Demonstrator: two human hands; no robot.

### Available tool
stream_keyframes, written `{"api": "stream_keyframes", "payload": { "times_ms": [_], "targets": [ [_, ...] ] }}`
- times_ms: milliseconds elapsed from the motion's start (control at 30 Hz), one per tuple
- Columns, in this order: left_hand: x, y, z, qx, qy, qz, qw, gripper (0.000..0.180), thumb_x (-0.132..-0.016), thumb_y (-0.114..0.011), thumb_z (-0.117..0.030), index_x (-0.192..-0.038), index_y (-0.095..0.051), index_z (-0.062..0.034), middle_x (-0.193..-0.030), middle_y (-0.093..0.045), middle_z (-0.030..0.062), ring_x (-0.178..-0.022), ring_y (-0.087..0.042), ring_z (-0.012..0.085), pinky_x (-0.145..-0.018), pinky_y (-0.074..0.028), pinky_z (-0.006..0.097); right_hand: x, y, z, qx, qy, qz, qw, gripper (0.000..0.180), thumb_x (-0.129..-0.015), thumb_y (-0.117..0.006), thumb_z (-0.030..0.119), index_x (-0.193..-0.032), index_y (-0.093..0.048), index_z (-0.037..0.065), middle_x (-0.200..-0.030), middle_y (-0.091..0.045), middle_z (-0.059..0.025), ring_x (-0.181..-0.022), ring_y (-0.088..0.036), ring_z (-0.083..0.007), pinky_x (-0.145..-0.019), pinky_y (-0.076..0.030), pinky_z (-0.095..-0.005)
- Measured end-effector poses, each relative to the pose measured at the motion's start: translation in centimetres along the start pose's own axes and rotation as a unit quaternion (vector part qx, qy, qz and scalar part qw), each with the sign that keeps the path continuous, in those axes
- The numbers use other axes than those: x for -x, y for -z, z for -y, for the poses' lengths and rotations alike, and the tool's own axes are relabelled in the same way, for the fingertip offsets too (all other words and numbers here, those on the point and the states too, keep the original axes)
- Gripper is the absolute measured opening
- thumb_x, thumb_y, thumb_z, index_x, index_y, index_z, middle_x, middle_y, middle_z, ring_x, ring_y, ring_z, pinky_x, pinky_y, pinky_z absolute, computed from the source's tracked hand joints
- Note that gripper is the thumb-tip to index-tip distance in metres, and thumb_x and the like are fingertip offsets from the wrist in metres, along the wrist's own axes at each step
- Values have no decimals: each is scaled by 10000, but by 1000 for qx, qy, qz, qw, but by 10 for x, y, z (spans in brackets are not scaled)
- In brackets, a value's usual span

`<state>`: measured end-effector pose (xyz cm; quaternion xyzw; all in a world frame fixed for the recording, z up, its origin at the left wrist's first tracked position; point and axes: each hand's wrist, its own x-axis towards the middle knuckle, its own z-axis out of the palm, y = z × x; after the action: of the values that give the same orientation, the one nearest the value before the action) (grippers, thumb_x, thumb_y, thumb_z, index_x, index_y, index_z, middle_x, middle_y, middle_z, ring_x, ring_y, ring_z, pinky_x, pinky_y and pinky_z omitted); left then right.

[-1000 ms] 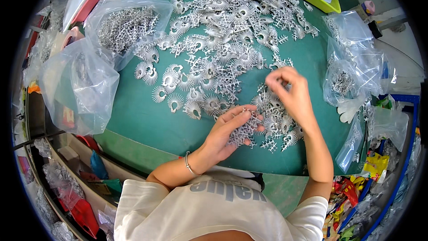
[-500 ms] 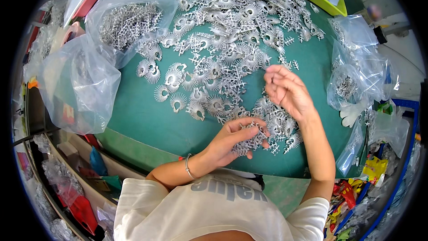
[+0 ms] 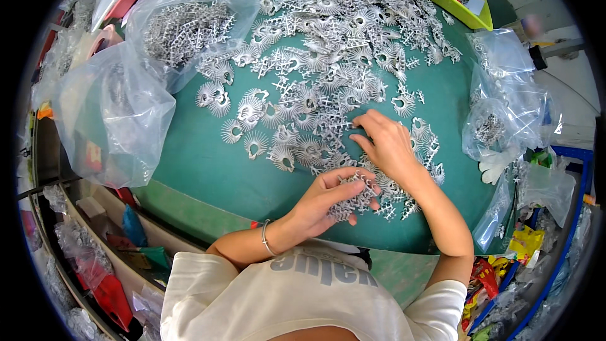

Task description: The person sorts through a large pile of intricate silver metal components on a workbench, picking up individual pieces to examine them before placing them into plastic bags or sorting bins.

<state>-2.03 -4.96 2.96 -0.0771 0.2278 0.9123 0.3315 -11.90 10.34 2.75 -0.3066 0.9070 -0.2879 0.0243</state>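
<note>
L hand (image 3: 319,199) curled round metal pcs (image 3: 351,197), R hand (image 3: 389,145) fingers parted nr pile (image 3: 338,79) edge, green tbl (image 3: 202,167) to L

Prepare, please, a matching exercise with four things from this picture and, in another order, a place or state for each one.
1. left hand
2. right hand
3. yellow-green tray
4. open bag

a. at the far right of the green table
b. clear plastic, with grey pieces inside
c. cups a clump of grey pieces
d. near the large heap, thumb and index fingertips apart

Pairs: 1-c, 2-d, 3-a, 4-b
</note>
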Motion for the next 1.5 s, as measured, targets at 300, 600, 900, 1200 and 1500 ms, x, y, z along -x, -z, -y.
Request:
{"api": "stream_keyframes", "payload": {
  "times_ms": [300,600,900,1200,1500],
  "targets": [
    [2,3,-1,6,-11,2,1000,264,-907,-520,-145,-1148,-526,-38,-1029,-595,104,-887,-606,183,-500,-487,217,-11,38,-24,-656,-165,3,736,63,-842,-575,76,-853,-545,22,-680,-483,9,-538,-424,-50,-457,-347,-187],
    [1,2,-2,-2,-2,-2,1000,256,-900,-508,-153,-1128,-528,-38,-1035,-580,118,-895,-607,207,-495,-490,218,-39,25,-50,67,-179,-99,977,192,-804,-636,207,-942,-669,78,-521,-542,-70,-471,-521,-241,-482,-410,-355],
    [1,6,-5,23,-11,-11,1000,224,-905,-513,-148,-1097,-542,-37,-1015,-597,93,-900,-610,190,-502,-498,220,-10,47,-34,-57,-185,43,980,151,-782,-654,155,-898,-654,58,-460,-417,-78,-412,-410,-210,-457,-328,-354],
    [-1,7,-3,38,-8,-17,999,185,-903,-531,-177,-1035,-568,-53,-997,-603,90,-900,-625,205,-506,-515,229,-34,22,-47,98,-156,-32,982,154,-765,-651,170,-893,-656,83,-536,-544,-110,-537,-566,-292,-528,-440,-373],
    [0,5,-4,35,-11,-59,998,170,-897,-548,-185,-1008,-577,-60,-959,-619,69,-871,-634,186,-494,-501,231,-6,64,-50,-80,-202,148,965,131,-746,-668,115,-850,-650,39,-473,-437,-54,-421,-384,-170,-473,-328,-332]
  ]
}}
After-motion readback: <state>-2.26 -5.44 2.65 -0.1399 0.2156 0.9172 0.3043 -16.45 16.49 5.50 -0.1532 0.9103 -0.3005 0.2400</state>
